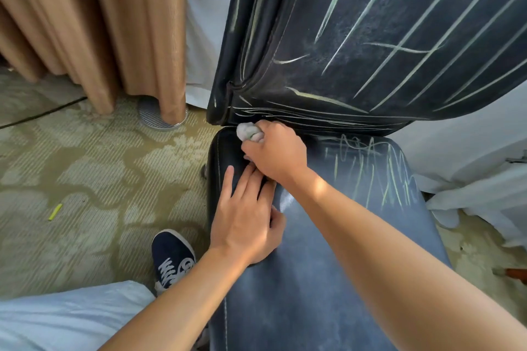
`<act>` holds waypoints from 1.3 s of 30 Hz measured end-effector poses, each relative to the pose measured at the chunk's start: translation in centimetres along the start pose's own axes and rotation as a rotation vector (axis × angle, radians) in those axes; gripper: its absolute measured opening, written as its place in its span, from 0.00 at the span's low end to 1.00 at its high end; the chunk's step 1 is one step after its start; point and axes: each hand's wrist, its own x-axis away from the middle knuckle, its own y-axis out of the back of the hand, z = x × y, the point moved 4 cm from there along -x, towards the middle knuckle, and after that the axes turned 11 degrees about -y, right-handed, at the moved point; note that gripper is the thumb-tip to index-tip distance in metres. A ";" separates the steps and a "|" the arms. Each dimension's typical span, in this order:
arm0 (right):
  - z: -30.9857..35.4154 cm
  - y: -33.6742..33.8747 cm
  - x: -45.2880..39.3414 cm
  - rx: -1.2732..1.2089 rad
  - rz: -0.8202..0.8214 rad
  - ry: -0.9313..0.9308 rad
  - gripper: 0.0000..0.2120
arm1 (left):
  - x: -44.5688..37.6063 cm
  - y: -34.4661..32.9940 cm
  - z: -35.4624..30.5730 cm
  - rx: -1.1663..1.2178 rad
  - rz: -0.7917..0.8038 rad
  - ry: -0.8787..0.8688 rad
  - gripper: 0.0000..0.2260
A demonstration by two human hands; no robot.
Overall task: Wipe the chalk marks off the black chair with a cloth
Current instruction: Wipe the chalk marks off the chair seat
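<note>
Where seat meets backrest: balled cloth (249, 131) pressed into the crease at the seat's far left corner, grey-white, crumpled, soft-looking, rounded like a small wad.
Right hand (275, 151): curled round the cloth, knuckles up, fingers tucked under and gripping the wad against the leather.
Left hand (245, 219): flat on the seat near its left edge, fingers straight and close together, tips just beside the right wrist, thumb bent inward against the seat.
Black chair (313, 279): smooth, slightly glossy leather-like seat with a pale stitched seam along the left edge; dusty grey bloom over the near part; backrest matt, grainy, gathered into folds at its lower left corner.
Chalk marks (399, 48): long, thin, pale yellow-green strokes slanting across the backrest, a few crossing; tight zigzag scribbles at the seat's far right corner; fine parallel lines along the backrest's lower edge.
Curtain (94, 23): tan fabric, heavy vertical pleats, hanging to the floor left of the chair.
Carpet (71, 165): ribbed weave, beige and olive blotched pattern.
Chalk stick (55, 211): short, yellow, lying on the carpet well apart from the chair.
Shoe (172, 258): navy, white laces, just beside the seat's left edge.
Round metal grille (159, 117): ridged, set in the carpet, partly under the curtain hem.
</note>
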 end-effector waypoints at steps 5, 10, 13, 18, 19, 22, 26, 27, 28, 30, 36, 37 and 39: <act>-3.7 1.7 -1.5 0.088 -0.180 -0.291 0.15 | 0.2 -0.2 0.2 0.056 -0.137 0.006 0.18; -0.4 -0.2 0.5 -0.012 -0.055 0.043 0.08 | 0.1 0.1 0.1 0.046 -0.104 -0.007 0.19; -2.7 1.2 -0.5 0.109 -0.109 -0.023 0.11 | 0.0 0.1 0.1 0.049 -0.125 0.005 0.18; -3.4 1.8 -0.9 0.087 -0.187 -0.191 0.11 | 0.1 -0.3 -0.1 0.049 -0.116 0.002 0.19; -1.2 1.0 -0.3 0.064 -0.147 -0.088 0.11 | 0.2 -0.3 0.0 0.039 -0.107 -0.003 0.19; 3.6 -1.0 1.3 0.055 -0.004 0.163 0.13 | 0.1 0.0 0.3 0.024 -0.080 0.009 0.21; 1.8 0.0 0.1 0.119 -0.028 0.153 0.11 | 0.0 0.1 0.1 0.044 -0.077 0.014 0.20; 0.2 0.4 -0.2 0.144 -0.060 0.116 0.11 | 0.0 0.1 0.1 0.055 -0.081 0.010 0.19; -1.7 0.9 -0.5 0.158 -0.085 0.060 0.11 | 0.1 0.1 0.1 0.060 -0.082 0.008 0.19; -6.3 2.1 -0.8 0.159 -0.097 -0.077 0.12 | 0.2 -0.1 0.1 0.050 -0.082 0.007 0.18; -10.3 2.9 1.9 0.040 -0.214 -0.207 0.09 | 0.0 -0.5 -0.3 -0.030 0.005 -0.007 0.20; -9.1 2.1 2.8 0.013 -0.196 -0.128 0.08 | 0.0 -0.5 -0.3 -0.036 0.013 -0.008 0.21; -7.5 1.1 4.5 0.013 -0.152 0.041 0.09 | 0.1 -0.4 -0.1 -0.043 0.009 -0.007 0.21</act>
